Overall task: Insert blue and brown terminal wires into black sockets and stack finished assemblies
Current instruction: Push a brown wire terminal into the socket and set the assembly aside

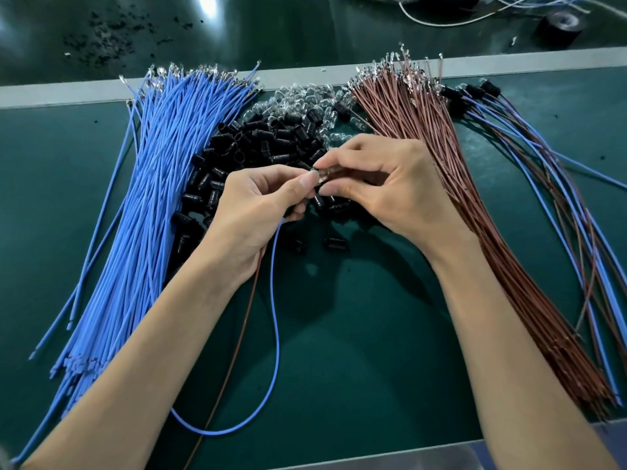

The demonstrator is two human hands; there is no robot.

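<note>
1. Blue wire bundle (146, 198): lies fanned out on the far left of the green mat (339, 351), metal terminals pointing away from the person.
2. Black sockets (258, 144): loose heap just right of the blue wire bundle, partly under both hands.
3. Left hand (258, 212): fingers curled, thumb and forefinger pinching the held socket (319, 180) above the heap.
4. Single blue wire (276, 317) and single brown wire (237, 334): both hang from under the left hand. The blue one loops toward the near edge; the brown one runs straight down to it.
5. Clear glass bulbs (298, 96): heap behind the black sockets, between the two bundles.
6. Right hand (383, 191): fingers curled, thumb and forefinger pinching the right end of the held socket, fingertips touching those of the left hand. The part between them is too small to resolve.
7. Brown wire bundle (458, 198): fanned just right of the right hand.
8. Finished assemblies (543, 164): stacked at the far right, sockets at the far end, blue and brown wires trailing.
9. Black tape roll (559, 27): top right, beyond the mat.
</note>
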